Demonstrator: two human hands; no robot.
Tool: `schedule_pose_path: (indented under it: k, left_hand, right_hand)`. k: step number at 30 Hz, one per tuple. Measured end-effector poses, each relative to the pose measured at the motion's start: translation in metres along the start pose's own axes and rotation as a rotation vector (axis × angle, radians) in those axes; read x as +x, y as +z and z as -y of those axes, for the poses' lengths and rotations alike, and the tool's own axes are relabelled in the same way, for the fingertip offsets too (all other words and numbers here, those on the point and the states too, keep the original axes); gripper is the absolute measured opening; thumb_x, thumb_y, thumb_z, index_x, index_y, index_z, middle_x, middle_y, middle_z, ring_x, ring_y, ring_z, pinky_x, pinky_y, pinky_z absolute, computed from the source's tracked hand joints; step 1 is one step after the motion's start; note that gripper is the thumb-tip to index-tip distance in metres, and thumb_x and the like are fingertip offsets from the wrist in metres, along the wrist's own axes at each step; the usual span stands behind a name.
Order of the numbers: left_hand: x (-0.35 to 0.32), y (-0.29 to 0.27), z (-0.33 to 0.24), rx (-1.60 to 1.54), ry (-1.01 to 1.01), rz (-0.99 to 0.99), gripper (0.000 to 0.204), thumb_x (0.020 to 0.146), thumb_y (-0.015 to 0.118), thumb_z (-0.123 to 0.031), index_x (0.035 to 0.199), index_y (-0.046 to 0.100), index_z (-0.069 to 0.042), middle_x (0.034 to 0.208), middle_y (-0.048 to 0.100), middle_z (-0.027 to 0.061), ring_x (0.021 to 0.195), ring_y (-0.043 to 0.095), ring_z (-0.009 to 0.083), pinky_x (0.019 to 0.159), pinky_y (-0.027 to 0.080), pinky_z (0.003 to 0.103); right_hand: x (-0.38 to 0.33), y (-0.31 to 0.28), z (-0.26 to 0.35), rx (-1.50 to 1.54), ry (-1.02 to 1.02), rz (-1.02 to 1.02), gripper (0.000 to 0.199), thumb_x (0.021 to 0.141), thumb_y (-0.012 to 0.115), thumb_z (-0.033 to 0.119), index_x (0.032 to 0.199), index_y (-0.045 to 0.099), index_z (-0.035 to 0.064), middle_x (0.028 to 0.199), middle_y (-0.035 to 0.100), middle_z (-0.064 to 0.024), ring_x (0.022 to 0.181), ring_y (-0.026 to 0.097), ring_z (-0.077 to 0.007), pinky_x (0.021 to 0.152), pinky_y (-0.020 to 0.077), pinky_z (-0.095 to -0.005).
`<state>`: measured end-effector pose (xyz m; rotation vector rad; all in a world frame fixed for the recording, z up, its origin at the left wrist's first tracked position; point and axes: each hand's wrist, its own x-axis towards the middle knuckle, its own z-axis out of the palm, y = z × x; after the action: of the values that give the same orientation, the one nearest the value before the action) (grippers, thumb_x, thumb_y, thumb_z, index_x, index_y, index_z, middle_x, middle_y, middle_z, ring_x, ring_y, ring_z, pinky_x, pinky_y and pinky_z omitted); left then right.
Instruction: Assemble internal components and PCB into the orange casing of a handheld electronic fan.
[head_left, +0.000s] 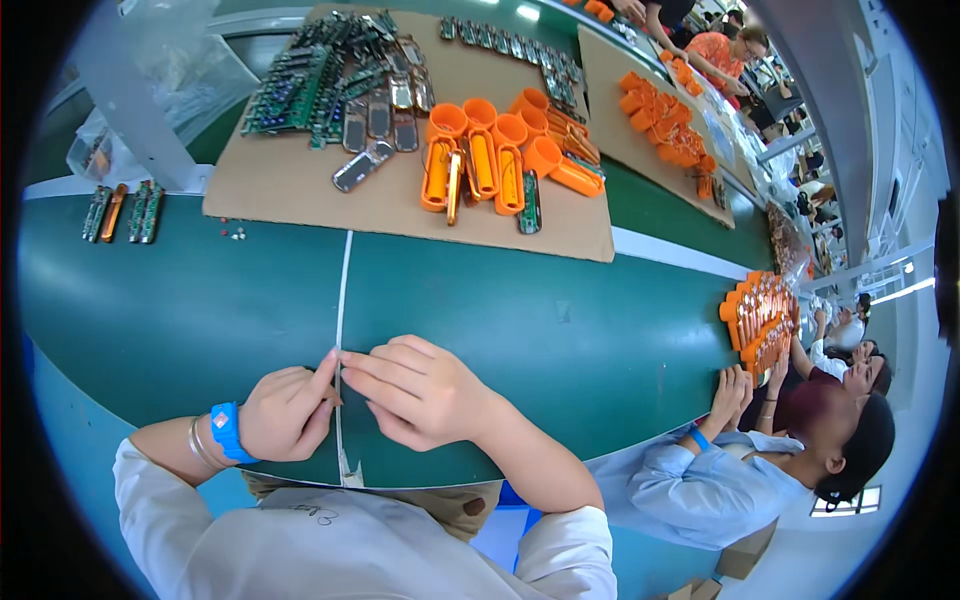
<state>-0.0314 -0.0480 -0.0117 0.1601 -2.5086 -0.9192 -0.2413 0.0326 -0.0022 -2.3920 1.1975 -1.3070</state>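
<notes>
My left hand (284, 412) and my right hand (424, 392) meet fingertip to fingertip just above a thin white strip (345, 270) on the green table. On the left hand the index finger points forward while the other fingers curl in, and a blue band circles that wrist. The right hand's fingers are pressed together, their tips beside the left index fingertip. Whatever is pinched there, if anything, is too small or hidden to make out. A small brownish bit (333, 397) shows by the left fingers; I cannot tell what it is.
Ahead, a cardboard sheet (270, 195) carries piled circuit boards (300, 90), metal-cased pieces and orange holders (437, 178). Several boards (147, 212) lie at far left, near a metal post (150, 120). At right, a co-worker (700, 485) sits by clustered orange parts (760, 318).
</notes>
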Motion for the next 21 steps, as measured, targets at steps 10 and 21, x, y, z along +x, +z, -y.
schedule_pose_path:
  k: [10,21]
  left_hand:
    - [-0.0023,0.0017,-0.0021,0.023,0.009,-0.028,0.062,0.075,0.053,0.007,0.133,0.031,0.013,0.077,0.061,0.0108,0.067,0.061,0.0272,0.062,0.049,0.037]
    - [-0.0011,0.0011,-0.0032,0.022,0.016,-0.031,0.063,0.075,0.053,0.007,0.134,0.031,0.012,0.076,0.060,0.0109,0.067,0.060,0.0272,0.063,0.049,0.036]
  right_hand:
    - [0.0039,-0.0023,0.0061,-0.024,-0.008,0.025,0.043,0.063,0.065,-0.001,0.106,0.060,-0.0033,0.105,0.062,-0.0142,0.083,0.061,-0.0262,0.072,0.0492,-0.0348]
    - [0.0061,-0.0039,0.0054,-0.045,-0.020,-0.012,0.041,0.063,0.065,-0.002,0.104,0.060,-0.0034,0.101,0.063,-0.0135,0.082,0.061,-0.0265,0.070,0.0498,-0.0342]
